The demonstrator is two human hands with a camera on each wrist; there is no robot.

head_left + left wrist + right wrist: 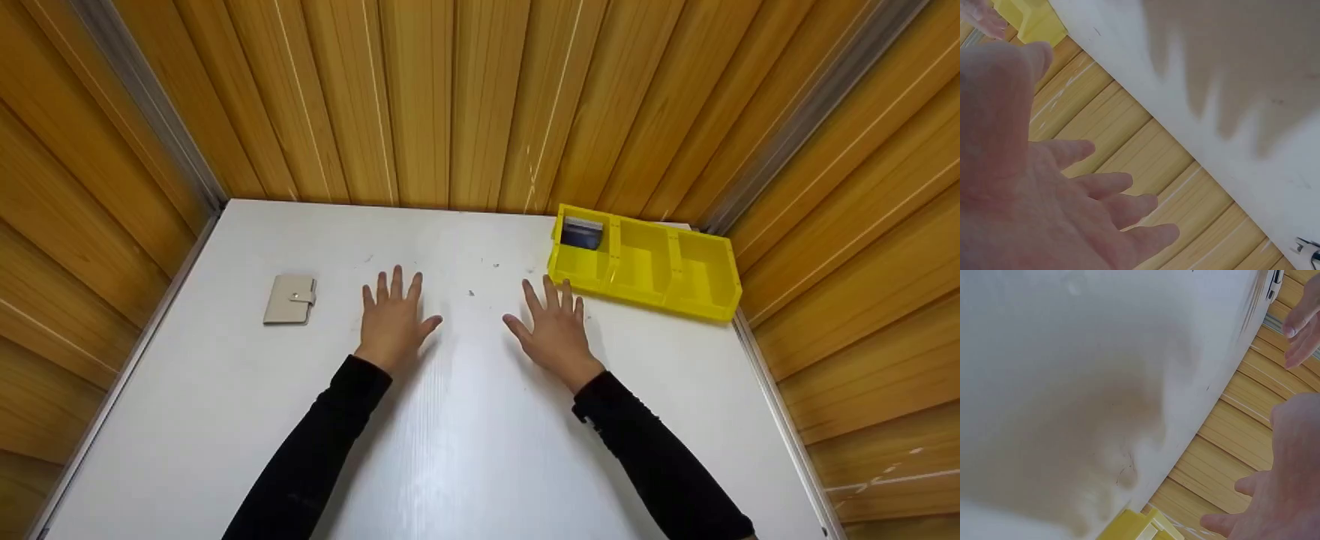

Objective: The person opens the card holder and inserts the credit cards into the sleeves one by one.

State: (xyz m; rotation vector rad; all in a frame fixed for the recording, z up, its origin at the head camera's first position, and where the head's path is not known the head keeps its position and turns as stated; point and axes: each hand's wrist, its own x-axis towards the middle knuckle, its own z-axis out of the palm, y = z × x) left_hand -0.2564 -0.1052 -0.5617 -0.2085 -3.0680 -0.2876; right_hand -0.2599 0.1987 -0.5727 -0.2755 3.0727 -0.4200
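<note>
In yellow bin point(645, 297), leftmost compartment point(581, 264), blue item point(581, 234)

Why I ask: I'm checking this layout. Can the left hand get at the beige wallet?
Probably yes: the left hand is empty and spread, and nothing stands between it and the beige wallet on the table.

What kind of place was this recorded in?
Probably a small enclosed work booth: wood-patterned, plank-style walls with grey metal corner posts surround a white flat-topped table on three sides, and a yellow three-compartment plastic bin sits on it. Its exact use isn't clear.
</note>
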